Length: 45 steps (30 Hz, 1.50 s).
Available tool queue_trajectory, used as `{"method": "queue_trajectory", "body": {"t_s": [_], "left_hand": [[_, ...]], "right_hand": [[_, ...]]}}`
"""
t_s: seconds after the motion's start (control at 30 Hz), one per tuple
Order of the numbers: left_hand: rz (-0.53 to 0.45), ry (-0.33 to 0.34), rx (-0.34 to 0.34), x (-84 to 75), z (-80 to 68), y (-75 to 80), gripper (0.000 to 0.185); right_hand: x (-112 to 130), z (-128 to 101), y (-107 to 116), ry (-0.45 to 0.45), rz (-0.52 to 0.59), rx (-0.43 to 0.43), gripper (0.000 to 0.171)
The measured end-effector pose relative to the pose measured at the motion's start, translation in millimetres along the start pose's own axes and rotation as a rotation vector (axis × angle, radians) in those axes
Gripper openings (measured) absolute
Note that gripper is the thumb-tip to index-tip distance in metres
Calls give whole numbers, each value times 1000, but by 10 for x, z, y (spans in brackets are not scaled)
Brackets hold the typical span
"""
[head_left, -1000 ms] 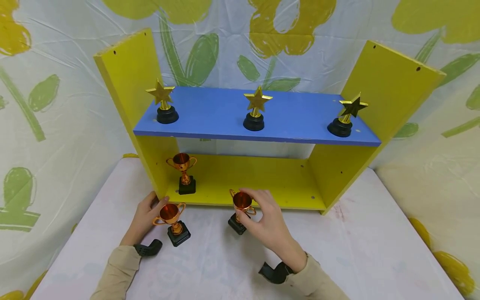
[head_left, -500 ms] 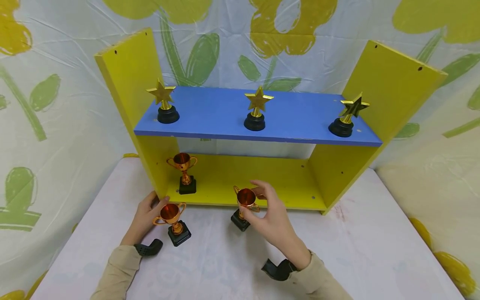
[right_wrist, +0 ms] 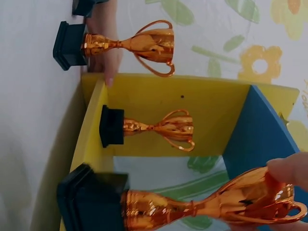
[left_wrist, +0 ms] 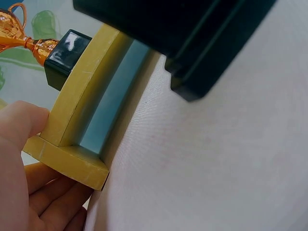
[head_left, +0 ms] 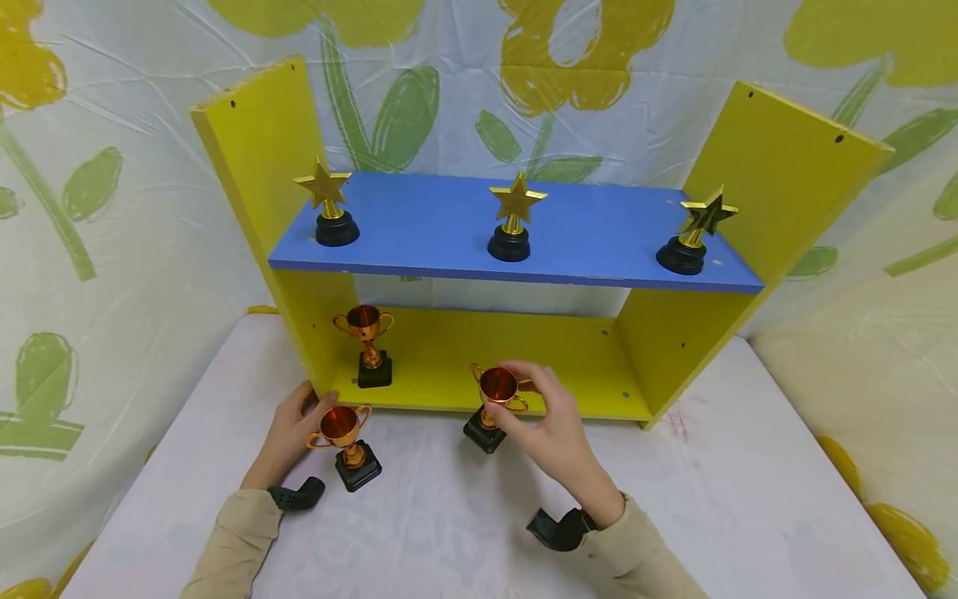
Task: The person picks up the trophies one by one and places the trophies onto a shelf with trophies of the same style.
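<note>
My right hand pinches a copper-coloured trophy cup by its bowl, thumb on the near side. The cup's black base is just in front of the shelf's lower board. In the right wrist view that held trophy cup appears large, at the shelf's front edge. My left hand grips the lower left corner of the yellow and blue shelf, with the thumb on one side and curled fingers on the other. A second trophy cup stands on the table beside that hand. Another trophy cup stands on the lower board's left end.
On the blue upper board stand three gold star trophies: a left star trophy, a middle star trophy and a right star trophy. Yellow side panels rise at both ends. A flower-printed cloth hangs behind. The table has a white cover.
My right hand has carried its trophy cup slightly up and to the right, closer to the lower board. My left hand and the other trophies have stayed put.
</note>
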<state>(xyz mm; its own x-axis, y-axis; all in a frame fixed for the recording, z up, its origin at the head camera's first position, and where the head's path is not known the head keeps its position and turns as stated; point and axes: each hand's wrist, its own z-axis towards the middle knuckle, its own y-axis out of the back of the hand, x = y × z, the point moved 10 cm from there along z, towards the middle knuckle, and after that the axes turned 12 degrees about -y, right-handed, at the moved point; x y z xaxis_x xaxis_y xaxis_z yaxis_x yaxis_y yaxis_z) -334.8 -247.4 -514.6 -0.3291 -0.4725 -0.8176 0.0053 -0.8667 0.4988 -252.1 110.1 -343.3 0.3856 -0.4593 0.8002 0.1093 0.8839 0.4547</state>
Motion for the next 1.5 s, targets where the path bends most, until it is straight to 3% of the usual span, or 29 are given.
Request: {"method": "queue_trajectory", "body": {"t_s": [0.37,0.8,1.07,1.5], "left_hand": [[2,2,6,-7,8,-7,61],[-7,-17,-6,-11,7,-5,59],[-4,-13,-4,-7,4,-10,59],[19,-10,-7,-5,6,5,58]], "right_hand": [[-60,48,-34,37,97,45,56],[-227,109,-118,-79,161,61,57],[-307,129,-98,-75,240,35,50],[-395,163,-138,-39,217,42,48]]}}
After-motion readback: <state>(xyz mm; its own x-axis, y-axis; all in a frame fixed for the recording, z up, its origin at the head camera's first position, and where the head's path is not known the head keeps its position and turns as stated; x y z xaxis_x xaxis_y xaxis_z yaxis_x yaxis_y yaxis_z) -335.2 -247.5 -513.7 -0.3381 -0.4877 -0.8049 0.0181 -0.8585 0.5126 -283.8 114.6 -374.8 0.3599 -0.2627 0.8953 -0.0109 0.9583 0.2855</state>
